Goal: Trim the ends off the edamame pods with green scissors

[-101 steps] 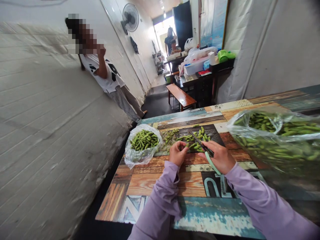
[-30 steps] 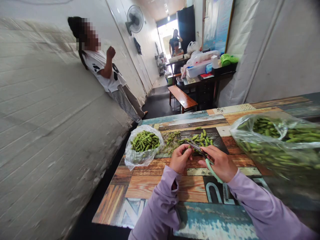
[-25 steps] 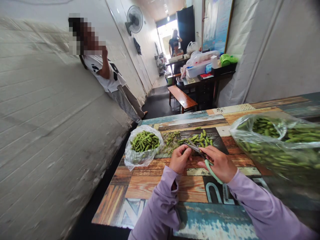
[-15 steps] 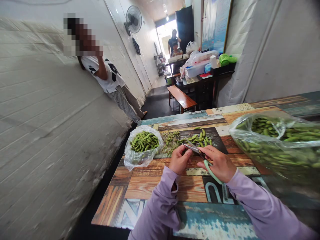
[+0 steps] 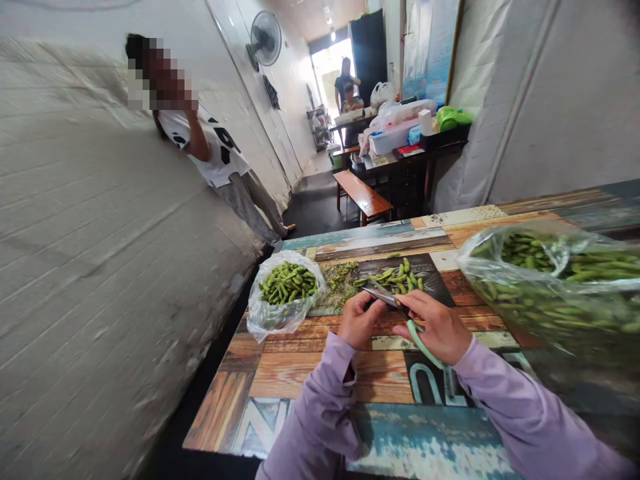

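My right hand is closed around green-handled scissors, whose slightly parted blades point left across my left fingertips. My left hand is pinched closed beside the blades; whatever lies between its fingers is hidden. Just beyond both hands, loose edamame pods lie on a dark patch of the table. Small green trimmings are scattered to their left. Farther left, a clear plastic bag stands open with edamame pods inside. A larger clear bag full of pods sits at the right.
The patterned table spans the foreground. Behind it are a wooden bench and another table with a white bin and bags. A person leans by the left wall; other people are near the bright doorway. A fan hangs on the wall.
The view has shifted very slightly. Both hands and the scissors keep nearly the same pose. The person by the wall has tilted their head a little.
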Demonstrator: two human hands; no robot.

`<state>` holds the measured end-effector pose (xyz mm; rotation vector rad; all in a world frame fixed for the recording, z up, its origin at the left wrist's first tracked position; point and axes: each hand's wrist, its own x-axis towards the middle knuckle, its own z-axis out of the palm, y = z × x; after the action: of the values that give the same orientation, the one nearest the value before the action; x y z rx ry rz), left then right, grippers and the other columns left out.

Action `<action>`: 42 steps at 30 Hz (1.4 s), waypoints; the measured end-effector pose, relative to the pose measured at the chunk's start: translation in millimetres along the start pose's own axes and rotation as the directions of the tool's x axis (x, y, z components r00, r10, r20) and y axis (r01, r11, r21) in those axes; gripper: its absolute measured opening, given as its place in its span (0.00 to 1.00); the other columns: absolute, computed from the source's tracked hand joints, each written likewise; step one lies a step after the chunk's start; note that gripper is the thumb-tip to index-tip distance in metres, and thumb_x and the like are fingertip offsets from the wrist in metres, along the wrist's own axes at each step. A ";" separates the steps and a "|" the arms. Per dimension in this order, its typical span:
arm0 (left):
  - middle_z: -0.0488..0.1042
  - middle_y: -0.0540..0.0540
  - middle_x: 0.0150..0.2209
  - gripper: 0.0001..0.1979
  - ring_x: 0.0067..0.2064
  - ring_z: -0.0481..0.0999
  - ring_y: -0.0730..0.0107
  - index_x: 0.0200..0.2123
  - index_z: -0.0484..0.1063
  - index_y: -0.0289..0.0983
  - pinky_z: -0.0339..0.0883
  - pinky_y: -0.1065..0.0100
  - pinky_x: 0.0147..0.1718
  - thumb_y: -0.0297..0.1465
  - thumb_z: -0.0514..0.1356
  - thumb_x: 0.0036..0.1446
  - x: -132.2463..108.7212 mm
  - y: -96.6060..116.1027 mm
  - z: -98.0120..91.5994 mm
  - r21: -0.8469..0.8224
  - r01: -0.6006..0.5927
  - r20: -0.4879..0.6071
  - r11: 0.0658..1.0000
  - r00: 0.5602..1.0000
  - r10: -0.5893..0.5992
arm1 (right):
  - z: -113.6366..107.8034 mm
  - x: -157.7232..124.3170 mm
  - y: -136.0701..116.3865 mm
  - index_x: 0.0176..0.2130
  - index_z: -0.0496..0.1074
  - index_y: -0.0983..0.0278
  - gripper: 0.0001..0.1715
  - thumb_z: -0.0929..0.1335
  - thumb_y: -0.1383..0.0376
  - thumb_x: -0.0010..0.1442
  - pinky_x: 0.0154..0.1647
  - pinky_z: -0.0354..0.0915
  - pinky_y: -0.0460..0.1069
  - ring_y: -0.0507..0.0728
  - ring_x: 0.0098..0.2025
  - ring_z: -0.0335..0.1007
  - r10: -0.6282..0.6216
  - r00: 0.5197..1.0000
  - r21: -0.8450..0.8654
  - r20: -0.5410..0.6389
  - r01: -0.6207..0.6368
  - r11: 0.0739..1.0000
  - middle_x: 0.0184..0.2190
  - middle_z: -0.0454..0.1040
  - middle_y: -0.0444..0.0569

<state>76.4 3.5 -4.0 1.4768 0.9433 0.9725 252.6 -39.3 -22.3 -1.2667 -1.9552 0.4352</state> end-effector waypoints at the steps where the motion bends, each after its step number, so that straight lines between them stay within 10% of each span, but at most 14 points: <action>1: 0.67 0.51 0.24 0.16 0.22 0.59 0.80 0.32 0.74 0.32 0.56 0.75 0.22 0.41 0.61 0.50 0.0 0.4 -0.1 0.008 -0.003 0.002 1.000 1.000 0.003 | 0.2 0.1 0.4 0.52 0.66 0.59 0.26 0.70 0.61 0.53 0.36 0.67 0.50 0.53 0.32 0.67 0.000 1.000 0.006 0.001 0.000 1.000 0.40 0.69 0.49; 13: 0.70 0.49 0.25 0.13 0.28 0.65 0.75 0.29 0.75 0.33 0.59 0.73 0.29 0.39 0.62 0.49 1.6 2.3 -1.1 0.025 -0.029 -0.049 0.999 0.998 0.031 | 3.4 0.4 9.4 0.48 0.69 0.62 0.21 0.68 0.58 0.56 0.32 0.65 0.48 0.53 0.29 0.66 -0.033 0.999 -0.029 0.016 0.033 0.999 0.33 0.69 0.47; 18: 0.68 0.52 0.23 0.15 0.22 0.60 0.81 0.29 0.73 0.34 0.53 0.75 0.21 0.39 0.67 0.42 4.1 -2.6 -4.4 -0.215 0.079 -0.160 0.973 0.981 -0.114 | 4.2 1.0 12.6 0.48 0.68 0.63 0.22 0.68 0.57 0.56 0.34 0.68 0.49 0.53 0.30 0.68 0.056 0.996 -0.036 -0.064 -0.059 0.998 0.37 0.70 0.49; 27: 0.70 0.53 0.24 0.21 0.18 0.60 0.84 0.30 0.66 0.36 0.46 0.80 0.14 0.36 0.71 0.34 4.4 0.9 -6.5 -0.559 0.196 -0.140 0.806 0.935 -0.325 | 8.3 -0.7 12.0 0.52 0.65 0.60 0.27 0.69 0.58 0.54 0.37 0.70 0.51 0.54 0.33 0.70 0.047 0.995 0.022 -0.085 -0.045 0.999 0.44 0.69 0.51; 42: 0.72 0.52 0.24 0.21 0.17 0.61 0.86 0.28 0.65 0.34 0.51 0.82 0.14 0.34 0.72 0.33 -0.7 -4.4 10.1 -0.615 0.223 -0.070 0.756 0.940 -0.334 | 12.8 -1.7 9.8 0.52 0.63 0.61 0.27 0.69 0.60 0.54 0.38 0.70 0.52 0.54 0.34 0.70 0.043 0.998 0.024 -0.041 -0.042 0.999 0.45 0.67 0.51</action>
<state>85.3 -0.2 -9.3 0.6933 0.8410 1.0613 249.6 -34.9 -37.6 -1.2949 -1.8864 0.4478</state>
